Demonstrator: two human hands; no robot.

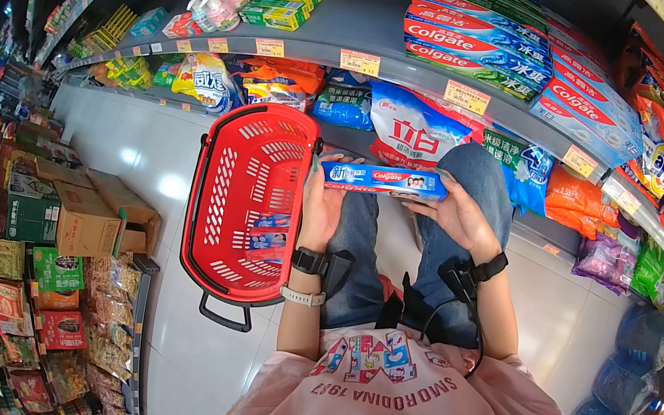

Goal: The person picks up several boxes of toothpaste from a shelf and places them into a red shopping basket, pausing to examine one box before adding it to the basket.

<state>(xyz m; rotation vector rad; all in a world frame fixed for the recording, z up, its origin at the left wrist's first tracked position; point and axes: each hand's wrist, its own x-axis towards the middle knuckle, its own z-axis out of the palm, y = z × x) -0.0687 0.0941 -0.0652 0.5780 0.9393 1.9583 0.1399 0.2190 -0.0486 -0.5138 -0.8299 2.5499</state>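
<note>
Your left hand (320, 206) and right hand (456, 216) both grip the toothpaste box (384, 179). You seem to be checking it. The red basket (249, 196), just left, would take it next.

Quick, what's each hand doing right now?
Left hand: closed on one end of the long blue cardboard Colgate toothpaste box.
Right hand: closed on its other end.

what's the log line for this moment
left hand: holds toothpaste box | right hand: holds other end | red basket: on floor, boxes inside
</note>
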